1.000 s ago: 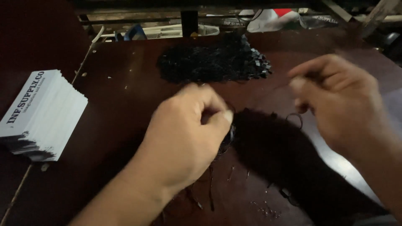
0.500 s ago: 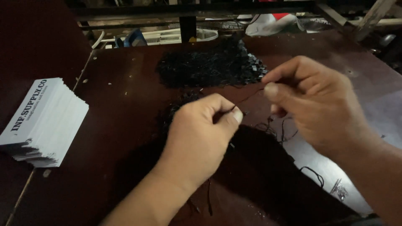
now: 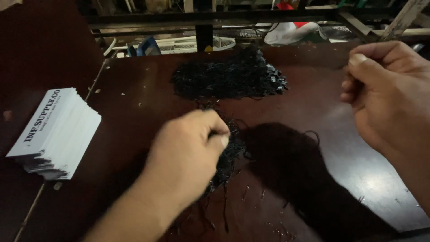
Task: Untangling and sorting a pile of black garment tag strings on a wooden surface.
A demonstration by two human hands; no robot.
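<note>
A loose tangle of black strings (image 3: 230,154) lies at the middle of the dark brown table (image 3: 148,94). The left hand (image 3: 188,154) rests on the tangle's left edge, fingers curled and thumb pressed to forefinger, pinching some of the strings. The right hand (image 3: 389,94) is raised well to the right, apart from the left, thumb closed against the bent fingers; whether a string runs between them cannot be told. Beyond the tangle, farther off, sits a larger black pile (image 3: 228,76) of the same stuff. Short bits of string lie scattered near the table's near edge. At the left, a fanned stack of white cards (image 3: 56,132) rests on the table.
</note>
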